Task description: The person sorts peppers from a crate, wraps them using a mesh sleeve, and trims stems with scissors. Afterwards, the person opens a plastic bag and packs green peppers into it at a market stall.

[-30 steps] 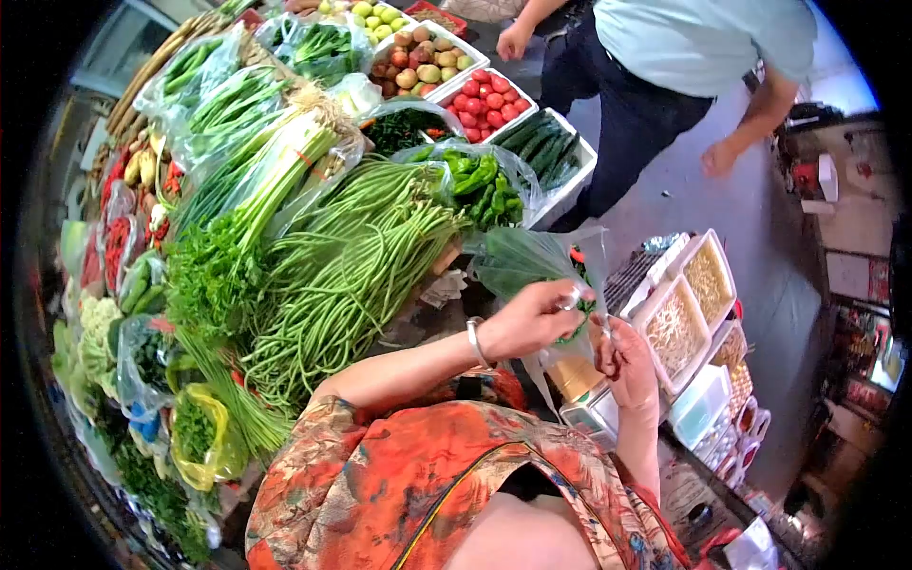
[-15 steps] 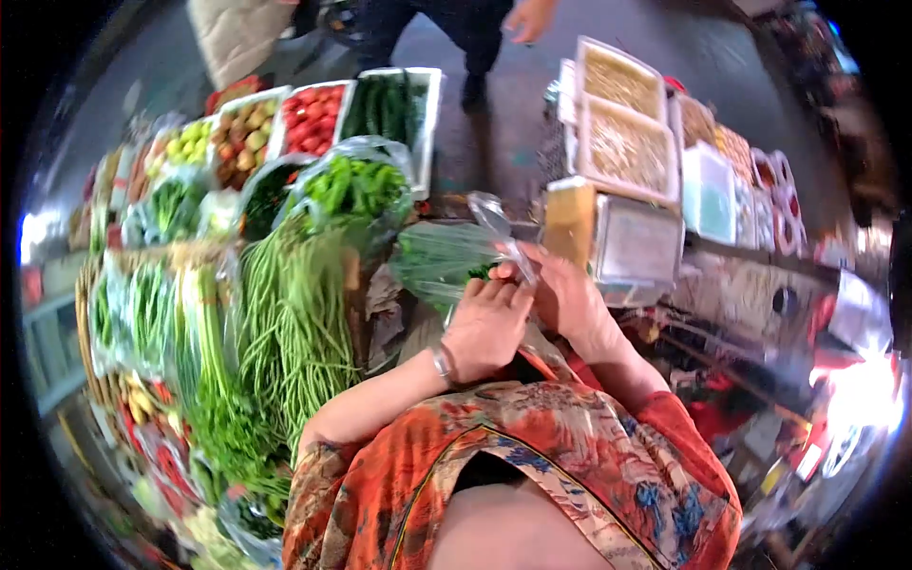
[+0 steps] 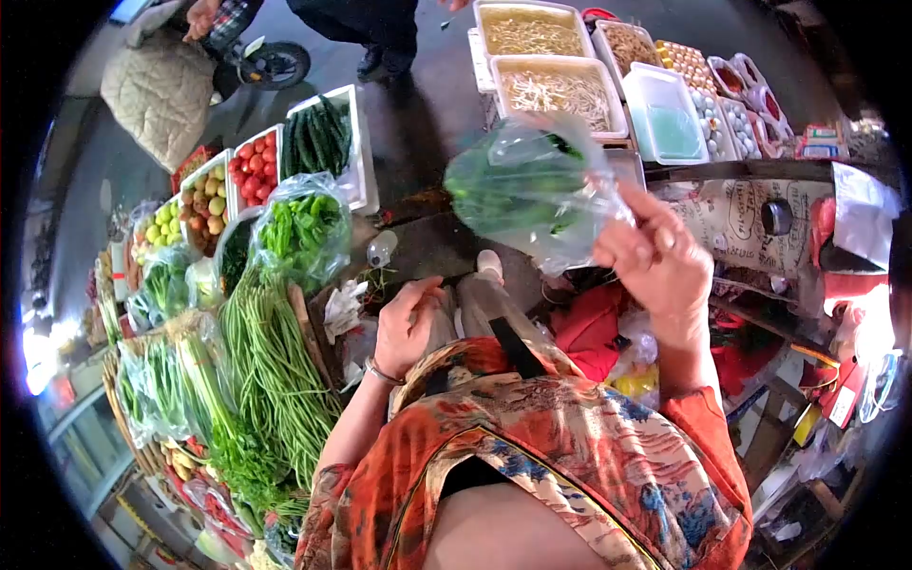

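Observation:
My right hand (image 3: pixel 662 249) is closed on the gathered neck of a clear plastic bag (image 3: pixel 570 228). Leafy green vegetables (image 3: pixel 513 185) fill it, though film and glare blur their kind. The bag hangs in the air to the left of the hand, in front of the trays of sprouts. Away from the bag, my left hand (image 3: pixel 408 325), with a bracelet at the wrist, hovers above my lap. Its fingers are loosely bent and apart, and I see nothing in them.
At left lie long beans (image 3: pixel 271 366), bagged green peppers (image 3: pixel 302 228), a box of tomatoes (image 3: pixel 253 169) and cucumbers (image 3: pixel 318 136). Trays of bean sprouts (image 3: pixel 556 93) and eggs (image 3: pixel 686 66) stand ahead and right. A person (image 3: pixel 366 28) stands beyond the stall, near a padded vehicle cover (image 3: pixel 157 95).
Both hands were together at the bag's neck. Now my left hand has let go and drawn back toward my lap, while my right hand has raised the bag to the right. The view has shifted.

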